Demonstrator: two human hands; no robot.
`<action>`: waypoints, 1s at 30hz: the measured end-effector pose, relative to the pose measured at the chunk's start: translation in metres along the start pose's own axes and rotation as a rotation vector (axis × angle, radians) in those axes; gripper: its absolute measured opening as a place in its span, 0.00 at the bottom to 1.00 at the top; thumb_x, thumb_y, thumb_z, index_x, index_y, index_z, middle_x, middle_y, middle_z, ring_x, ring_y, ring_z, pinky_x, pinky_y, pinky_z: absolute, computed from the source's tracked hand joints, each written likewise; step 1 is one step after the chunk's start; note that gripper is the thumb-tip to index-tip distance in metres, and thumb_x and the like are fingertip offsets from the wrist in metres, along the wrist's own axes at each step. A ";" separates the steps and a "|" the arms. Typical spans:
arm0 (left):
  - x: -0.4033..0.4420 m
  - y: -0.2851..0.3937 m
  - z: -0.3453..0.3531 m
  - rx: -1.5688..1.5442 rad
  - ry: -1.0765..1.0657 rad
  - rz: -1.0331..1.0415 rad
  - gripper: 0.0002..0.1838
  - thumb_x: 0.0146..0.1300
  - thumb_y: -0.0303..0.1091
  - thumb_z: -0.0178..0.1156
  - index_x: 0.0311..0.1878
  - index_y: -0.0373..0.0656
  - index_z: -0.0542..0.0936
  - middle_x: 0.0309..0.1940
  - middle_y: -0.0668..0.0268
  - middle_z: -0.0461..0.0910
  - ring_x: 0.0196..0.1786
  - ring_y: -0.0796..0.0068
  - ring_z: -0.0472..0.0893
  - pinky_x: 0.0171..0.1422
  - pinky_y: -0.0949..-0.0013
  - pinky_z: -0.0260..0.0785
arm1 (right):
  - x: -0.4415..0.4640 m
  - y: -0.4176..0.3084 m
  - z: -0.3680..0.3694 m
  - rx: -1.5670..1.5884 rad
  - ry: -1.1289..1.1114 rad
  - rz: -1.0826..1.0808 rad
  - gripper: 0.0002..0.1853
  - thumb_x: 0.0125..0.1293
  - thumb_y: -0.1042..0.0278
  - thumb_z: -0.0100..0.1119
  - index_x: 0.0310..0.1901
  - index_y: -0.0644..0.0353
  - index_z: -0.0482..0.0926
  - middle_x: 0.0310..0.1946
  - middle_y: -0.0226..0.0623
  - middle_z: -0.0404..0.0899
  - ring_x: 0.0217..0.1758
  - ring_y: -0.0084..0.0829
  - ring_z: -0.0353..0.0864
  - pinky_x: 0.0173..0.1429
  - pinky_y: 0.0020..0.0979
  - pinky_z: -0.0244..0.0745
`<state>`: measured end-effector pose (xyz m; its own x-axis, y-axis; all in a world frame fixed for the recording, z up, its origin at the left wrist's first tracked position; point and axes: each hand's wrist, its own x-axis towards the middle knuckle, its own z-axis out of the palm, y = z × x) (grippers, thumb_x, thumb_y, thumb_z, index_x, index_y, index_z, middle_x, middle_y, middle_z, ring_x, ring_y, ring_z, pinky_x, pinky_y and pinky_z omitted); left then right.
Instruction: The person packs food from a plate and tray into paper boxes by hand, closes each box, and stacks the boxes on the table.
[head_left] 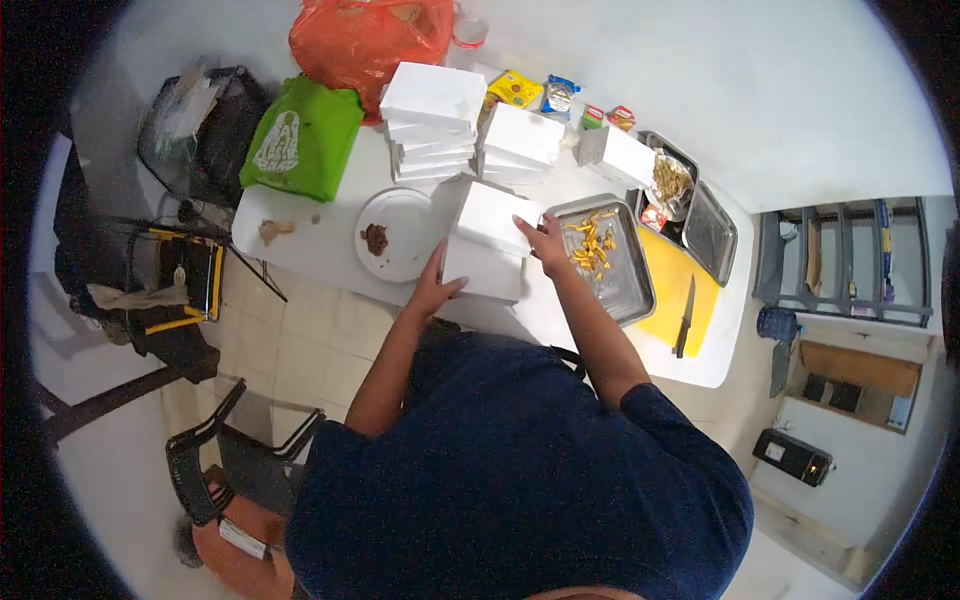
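Note:
A white box point(485, 262) is between my two hands at the table's front edge, with a white flap or lid point(492, 215) at its far side. My left hand point(436, 288) holds the box's left side, thumb on top. My right hand point(543, 243) grips the flap at the right, fingers over its edge. Left of the box lies a white plate point(405, 262) with a dark brown heap of food point(374, 238). To the right, a metal tray point(630, 290) holds yellow strips of food point(592, 243). The inside of the box is hidden.
Stacked white boxes point(433, 95) and more boxes point(520, 137) stand behind. A green bag point(305, 140) and red bag point(370, 45) are at back left. A knife point(686, 318) lies on a yellow board point(655, 322) at right. Another person point(235, 560) sits at lower left.

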<state>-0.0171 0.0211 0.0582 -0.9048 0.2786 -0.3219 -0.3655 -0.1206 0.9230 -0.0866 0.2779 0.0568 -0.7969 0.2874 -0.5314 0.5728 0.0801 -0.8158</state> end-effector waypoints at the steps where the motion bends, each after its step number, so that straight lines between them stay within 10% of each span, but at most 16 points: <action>1: -0.003 0.001 -0.003 0.016 0.013 -0.019 0.48 0.54 0.23 0.66 0.75 0.56 0.50 0.66 0.61 0.63 0.59 0.65 0.71 0.49 0.61 0.74 | 0.000 -0.002 0.004 -0.021 0.009 -0.059 0.52 0.47 0.44 0.75 0.65 0.68 0.57 0.57 0.50 0.69 0.58 0.38 0.71 0.56 0.38 0.72; 10: -0.028 -0.003 -0.032 -0.077 0.004 -0.191 0.51 0.52 0.26 0.69 0.75 0.52 0.48 0.67 0.55 0.61 0.62 0.62 0.69 0.60 0.59 0.69 | -0.014 0.003 0.012 -0.149 0.122 -0.176 0.57 0.50 0.48 0.74 0.67 0.75 0.47 0.59 0.59 0.64 0.59 0.43 0.69 0.58 0.38 0.71; 14: -0.033 0.011 -0.033 -0.082 -0.047 -0.153 0.56 0.49 0.27 0.72 0.75 0.54 0.44 0.67 0.53 0.59 0.64 0.60 0.67 0.67 0.58 0.63 | -0.023 0.032 0.006 -0.260 0.237 -0.572 0.50 0.55 0.53 0.71 0.67 0.71 0.49 0.60 0.58 0.62 0.60 0.42 0.67 0.56 0.39 0.71; 19: -0.020 -0.020 -0.031 0.093 -0.074 -0.033 0.61 0.43 0.28 0.75 0.75 0.49 0.42 0.68 0.51 0.58 0.68 0.58 0.63 0.71 0.58 0.57 | -0.061 0.085 -0.024 -0.320 0.068 -0.376 0.31 0.65 0.54 0.59 0.62 0.65 0.63 0.50 0.45 0.75 0.46 0.32 0.76 0.47 0.33 0.74; 21: -0.012 -0.024 -0.022 0.123 -0.112 0.029 0.62 0.41 0.29 0.76 0.74 0.47 0.42 0.68 0.51 0.57 0.69 0.57 0.62 0.72 0.58 0.55 | -0.088 0.098 -0.027 0.054 -0.221 -0.108 0.23 0.65 0.49 0.59 0.49 0.62 0.74 0.30 0.29 0.77 0.33 0.24 0.77 0.41 0.28 0.74; 30: 0.006 -0.067 0.006 0.412 -0.214 0.123 0.63 0.39 0.38 0.76 0.71 0.37 0.42 0.65 0.43 0.57 0.70 0.48 0.59 0.73 0.55 0.52 | -0.121 0.115 -0.025 0.241 -0.267 0.408 0.31 0.64 0.54 0.61 0.60 0.68 0.67 0.50 0.42 0.76 0.45 0.33 0.79 0.47 0.32 0.75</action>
<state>0.0028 0.0366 -0.0042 -0.8549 0.4808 -0.1947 -0.1027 0.2111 0.9721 0.0804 0.2768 0.0327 -0.5580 -0.0055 -0.8298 0.8107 -0.2173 -0.5436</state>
